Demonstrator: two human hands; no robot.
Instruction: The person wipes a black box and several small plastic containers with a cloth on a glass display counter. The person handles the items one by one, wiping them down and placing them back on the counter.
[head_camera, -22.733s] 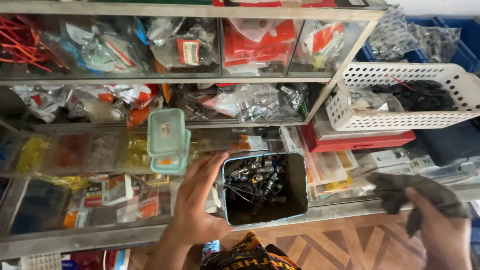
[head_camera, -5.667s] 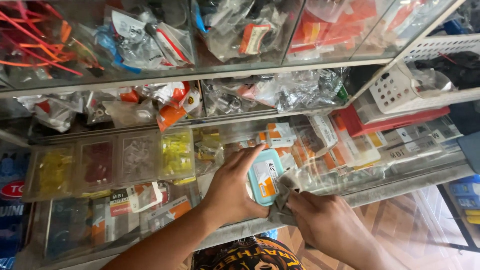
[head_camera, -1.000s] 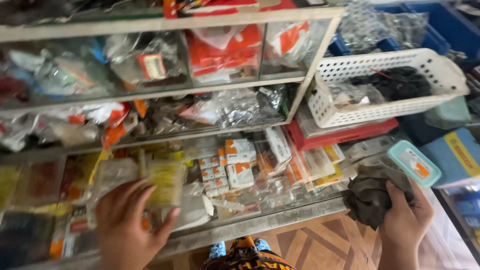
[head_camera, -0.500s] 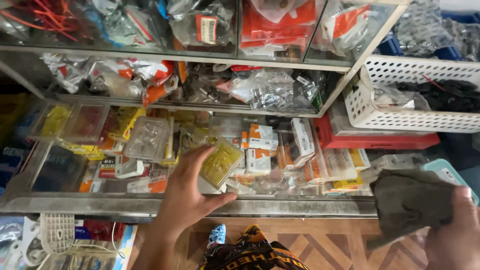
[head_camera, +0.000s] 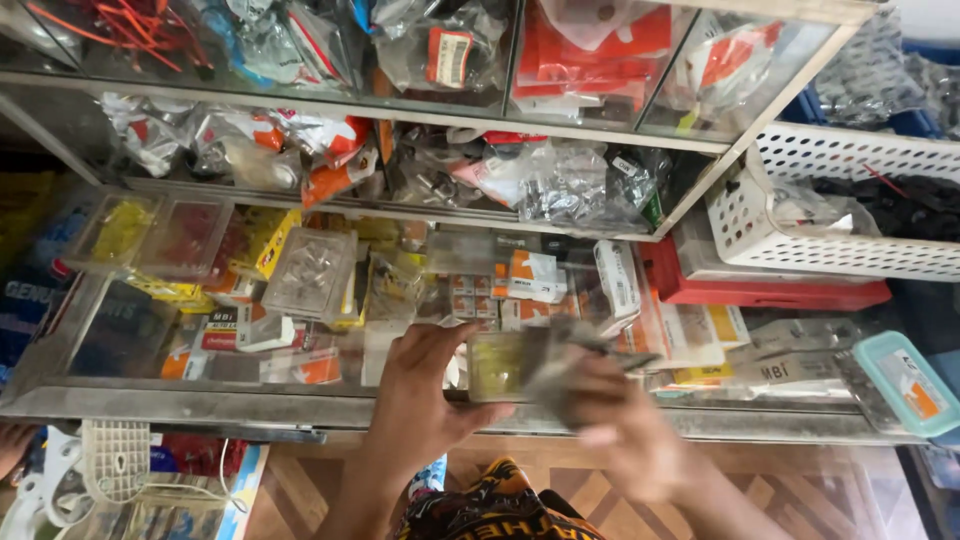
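Right hand (head_camera: 610, 425) has swung in with the grey cloth (head_camera: 555, 365), gripping it against the clear box (head_camera: 497, 367) clasped in the left hand (head_camera: 425, 400).

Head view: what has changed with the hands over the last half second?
The left hand now grips the small clear yellowish plastic box, and the right hand has brought the grey cloth across onto it. The white perforated basket stayed put.

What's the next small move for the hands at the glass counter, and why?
Probably steady the small clear box with the left hand while the right hand wipes it with the dark cloth: cloth and box already meet, and the right hand is motion-blurred.
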